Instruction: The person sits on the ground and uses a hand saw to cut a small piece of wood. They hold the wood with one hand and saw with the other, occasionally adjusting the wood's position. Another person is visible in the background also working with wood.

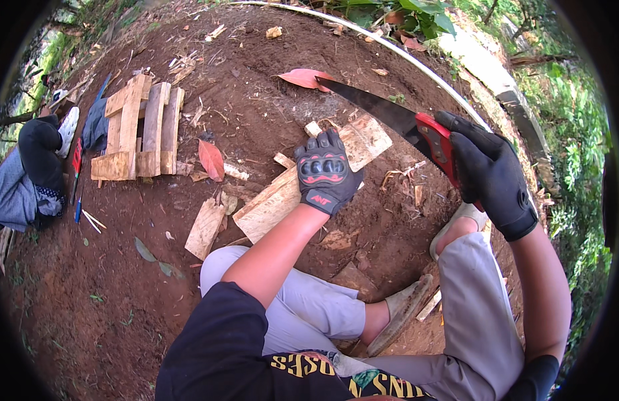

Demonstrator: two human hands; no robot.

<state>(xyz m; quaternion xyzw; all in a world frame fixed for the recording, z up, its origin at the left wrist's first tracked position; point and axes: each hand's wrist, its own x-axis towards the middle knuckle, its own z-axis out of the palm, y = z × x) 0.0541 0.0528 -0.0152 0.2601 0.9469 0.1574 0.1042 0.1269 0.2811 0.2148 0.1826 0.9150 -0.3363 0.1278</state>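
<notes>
My left hand (325, 172), in a black glove with red trim and a hard knuckle guard, rests over a pale wooden board (269, 207) lying slanted on the soil. Its fingers curl over the board, their tips partly hidden. In my right hand (493, 177), also black-gloved, is a hand saw (383, 115) with a red handle and a dark blade. The saw is raised above and right of the board, its blade pointing up and left, apart from the wood. The tip overlaps a reddish leaf (303, 78) in view.
A slatted wooden piece (139, 130) lies at the left. Beside it are a red and blue tool (77, 160) and a person's leg (42, 154). A short wood offcut (206, 227) lies near my knee. A white pipe (390, 43) curves along the far side.
</notes>
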